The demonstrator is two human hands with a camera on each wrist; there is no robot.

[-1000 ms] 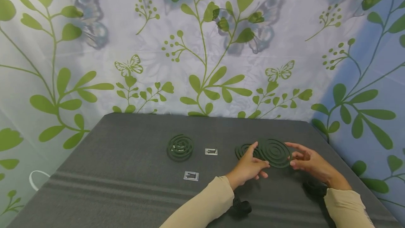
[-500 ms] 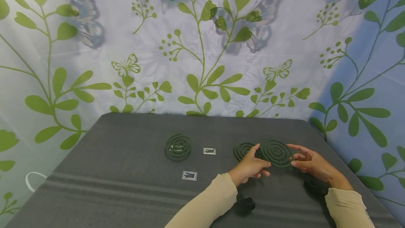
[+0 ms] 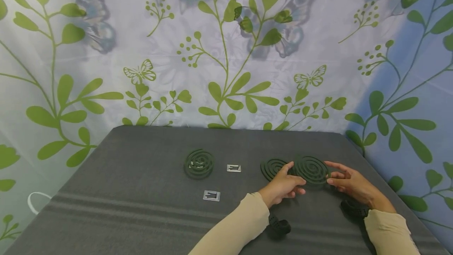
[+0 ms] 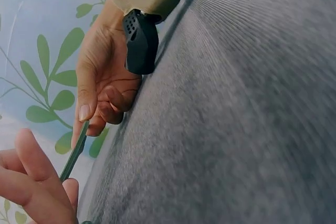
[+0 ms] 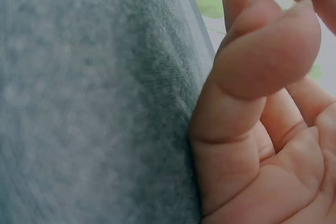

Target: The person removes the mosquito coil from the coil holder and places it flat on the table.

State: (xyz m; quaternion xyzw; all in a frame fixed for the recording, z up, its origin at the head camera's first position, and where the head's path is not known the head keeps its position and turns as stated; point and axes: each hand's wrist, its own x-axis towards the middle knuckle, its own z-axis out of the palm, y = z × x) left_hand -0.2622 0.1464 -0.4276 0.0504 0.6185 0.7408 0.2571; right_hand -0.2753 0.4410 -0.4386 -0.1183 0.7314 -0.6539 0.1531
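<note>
Both hands hold one dark green mosquito coil (image 3: 313,170) flat, just above the table. My right hand (image 3: 352,182) pinches its right rim; in the left wrist view the coil (image 4: 76,153) appears edge-on from that hand. At the coil's left rim, my left hand (image 3: 283,184) grips with fingers and thumb, covering part of it. A second coil (image 3: 272,169) lies on the table to the left, partly behind the left hand. Further left is a third coil (image 3: 199,163) with a small metal stand showing through its rings. The right wrist view mostly shows the right hand (image 5: 247,108).
Two silver coil stands lie on the grey table (image 3: 124,184): one stand (image 3: 238,168) between the coils and another stand (image 3: 217,196) nearer the front. Black devices (image 3: 280,226) hang beneath the wrists. A leaf-patterned curtain (image 3: 198,70) closes off the back.
Both hands and the held coil have shifted slightly right, away from the second coil. The head view has turned a little. Other coils and stands stay put.
</note>
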